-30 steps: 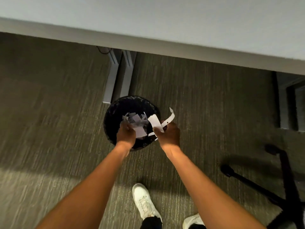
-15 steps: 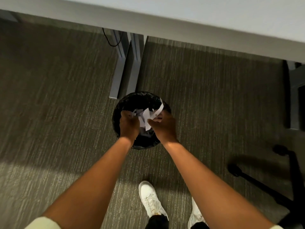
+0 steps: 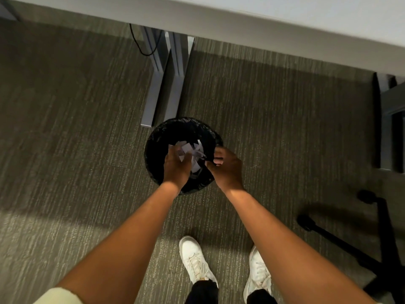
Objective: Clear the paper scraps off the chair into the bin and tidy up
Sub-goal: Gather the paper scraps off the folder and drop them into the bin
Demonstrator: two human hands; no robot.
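Both hands over the bin now. Left hand (image 3: 176, 166) curled round a bunch of paper scraps (image 3: 190, 153), right hand (image 3: 226, 166) fingers bent in, looks empty but can't tell for sure. Scraps sit right above the black bin (image 3: 157, 148), near the desk leg (image 3: 156, 84). Best to let go low, inside the rim, so none drift onto the carpet (image 3: 65, 128). Chair base (image 3: 350, 249) is at right.

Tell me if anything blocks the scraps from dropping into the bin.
Nothing visible does. The paper scraps sit between the left hand and right hand, directly above the open bin.
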